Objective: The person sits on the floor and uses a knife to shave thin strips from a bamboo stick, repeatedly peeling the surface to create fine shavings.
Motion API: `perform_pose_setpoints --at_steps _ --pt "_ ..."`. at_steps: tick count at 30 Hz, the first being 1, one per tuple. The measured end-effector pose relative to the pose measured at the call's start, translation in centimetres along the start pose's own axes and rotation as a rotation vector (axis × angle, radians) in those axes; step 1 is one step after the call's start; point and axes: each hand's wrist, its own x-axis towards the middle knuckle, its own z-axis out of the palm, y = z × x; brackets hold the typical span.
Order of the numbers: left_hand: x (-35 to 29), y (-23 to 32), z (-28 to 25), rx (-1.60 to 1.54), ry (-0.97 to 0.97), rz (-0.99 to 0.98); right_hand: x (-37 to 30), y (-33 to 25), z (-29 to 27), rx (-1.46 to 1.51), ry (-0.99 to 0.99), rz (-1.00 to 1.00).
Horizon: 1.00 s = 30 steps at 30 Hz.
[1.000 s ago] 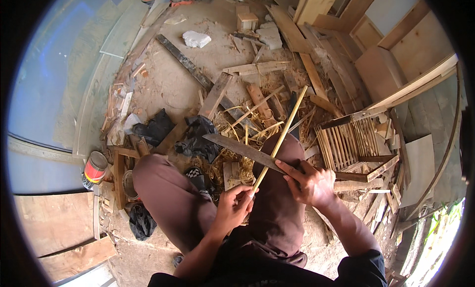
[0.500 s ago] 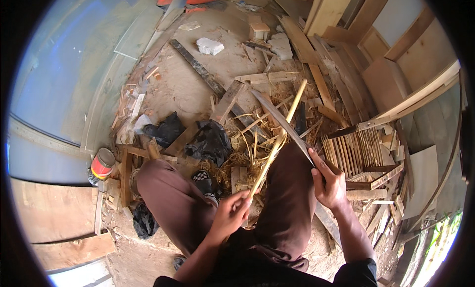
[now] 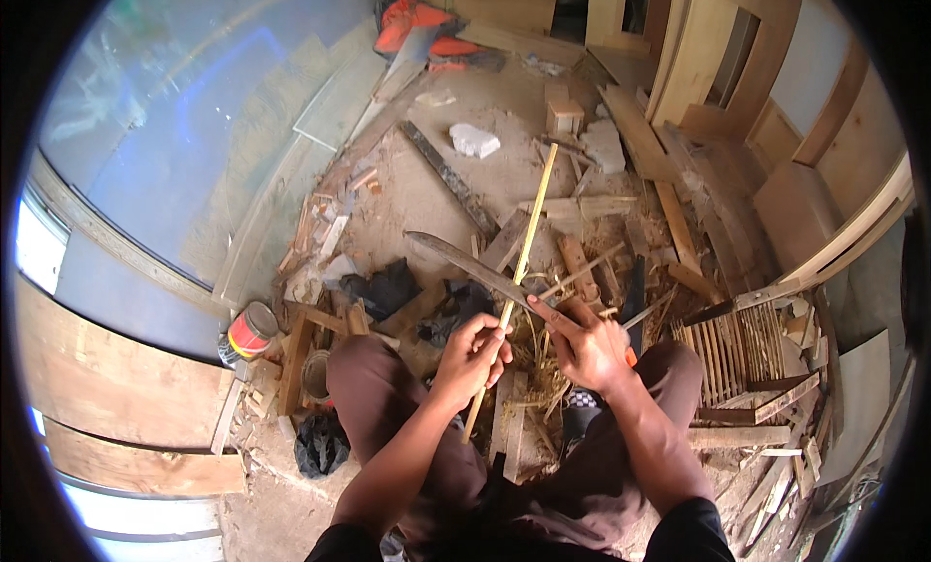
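A long, thin, pale yellow stick, which looks like split bamboo [image 3: 536,213], slants up and away from my left hand [image 3: 472,360]. The fingers of that hand are closed round its lower part, and its near end pokes out below over my lap. My right hand [image 3: 589,347] grips a machete [image 3: 464,263], index finger stretched along the blade. Pointing to the far left, the blade crosses the stick just above my left hand. Most of the handle is hidden in my palm; a bit of orange shows beneath it. Pale curled shavings [image 3: 536,404] lie between my legs.
A slatted wooden rack [image 3: 732,353] stands beside my right knee. To the left are a red and yellow can [image 3: 254,331] and a black plastic bag [image 3: 322,444]. Ahead lie a dark beam [image 3: 446,174], a white lump [image 3: 474,140] and scattered boards.
The machete has swung left and now lies across the stick near my left hand. My right hand has moved inward and left; my left hand is farther up. My knees are wider apart.
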Motion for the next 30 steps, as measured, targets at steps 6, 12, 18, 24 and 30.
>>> perform_pose_setpoints --at_steps 6,12,18,24,30 --pt "0.5 -0.2 1.7 0.042 -0.005 -0.053 -1.6 1.7 1.1 -0.002 0.035 0.043" --pt "-0.5 0.1 1.2 0.140 -0.085 -0.074 -0.3 5.0 0.9 -0.001 0.183 0.124" --pt "0.4 0.0 1.2 0.119 -0.085 -0.081 -2.3 4.3 1.8 0.024 0.127 -0.058" --pt "-1.5 0.2 0.9 0.288 -0.145 -0.010 -1.3 6.6 1.7 0.078 0.203 0.226" --pt "-1.5 0.1 0.4 0.346 -0.126 0.107 -3.2 7.6 2.3 -0.096 0.231 0.043"
